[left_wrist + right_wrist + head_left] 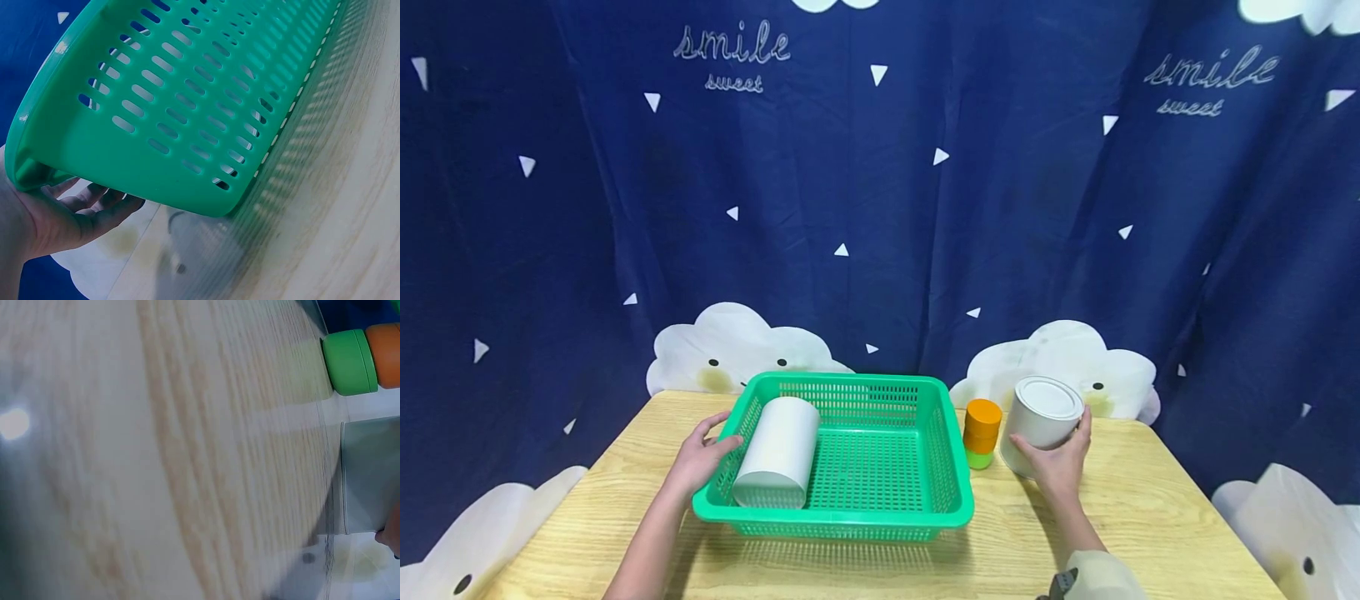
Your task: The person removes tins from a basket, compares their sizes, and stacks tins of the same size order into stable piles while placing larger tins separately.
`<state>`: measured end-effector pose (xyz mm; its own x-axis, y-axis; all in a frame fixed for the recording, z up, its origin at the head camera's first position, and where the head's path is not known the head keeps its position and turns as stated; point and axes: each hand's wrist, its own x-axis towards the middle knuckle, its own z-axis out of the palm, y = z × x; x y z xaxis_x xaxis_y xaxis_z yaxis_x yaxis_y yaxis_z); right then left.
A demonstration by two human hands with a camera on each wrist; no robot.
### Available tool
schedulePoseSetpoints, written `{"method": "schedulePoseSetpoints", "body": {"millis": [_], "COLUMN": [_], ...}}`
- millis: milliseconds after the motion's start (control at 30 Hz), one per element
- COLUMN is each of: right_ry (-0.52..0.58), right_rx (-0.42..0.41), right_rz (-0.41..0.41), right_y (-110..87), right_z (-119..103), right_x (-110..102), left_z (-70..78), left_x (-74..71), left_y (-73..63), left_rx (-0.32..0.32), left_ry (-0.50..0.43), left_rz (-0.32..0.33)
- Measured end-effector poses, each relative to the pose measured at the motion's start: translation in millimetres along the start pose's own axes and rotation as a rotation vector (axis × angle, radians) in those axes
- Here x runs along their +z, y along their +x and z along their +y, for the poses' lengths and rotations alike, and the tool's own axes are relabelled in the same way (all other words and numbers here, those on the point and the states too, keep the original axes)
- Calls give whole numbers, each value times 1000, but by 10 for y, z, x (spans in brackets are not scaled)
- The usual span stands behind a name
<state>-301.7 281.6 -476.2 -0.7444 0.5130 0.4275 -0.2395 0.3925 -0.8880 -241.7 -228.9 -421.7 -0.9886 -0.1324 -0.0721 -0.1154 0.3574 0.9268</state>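
My left hand (697, 457) grips the left rim of a green plastic basket (842, 517), thumb over the rim. In the left wrist view its fingers (100, 212) curl under the rim from outside. Inside the basket, at its left, a plain white cylinder (781, 442) lies on its side. To the right of the basket, my right hand (1063, 468) holds a white can (1033, 429) with a round lid, thumb at the front and fingers around the right side. Only a fingertip (391, 532) and part of the can show in the right wrist view. I cannot tell whether its base touches the table.
Between basket and can stands an orange and green container (982, 429), upright, close to both. All of this is on a light wooden table (1157, 508). A dark blue curtain (887, 200) with clouds and triangles hangs behind the table's far edge.
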Motion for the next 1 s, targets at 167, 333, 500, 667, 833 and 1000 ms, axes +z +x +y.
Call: {"method": "schedulePoseSetpoints", "body": {"millis": [167,333,500,667,833,1000], "right_ry": [2,-9,-14,-9,-25,-44], "right_rx": [-16,-24,-25,-19,-2,6], "right_rz": [-3,-12,-22,-35,-42,-49], "right_y": [-3,6,21,34,33,25], "right_z": [-1,-18,-19,-9,-11,-27], "right_x": [13,6,-8,-7,-6,-11], "left_z": [-13,-18,-15,-15,-14,-17], "left_x": [-9,-9,-2,-1,-5,-7], "left_y": [-5,-3,3,8,6,11], "left_rx": [-8,-8,-7,-10,-13,-15], "left_ry": [6,-2,-5,-3,10,16], "left_rz": [0,-4,-7,2,-5,-16]}}
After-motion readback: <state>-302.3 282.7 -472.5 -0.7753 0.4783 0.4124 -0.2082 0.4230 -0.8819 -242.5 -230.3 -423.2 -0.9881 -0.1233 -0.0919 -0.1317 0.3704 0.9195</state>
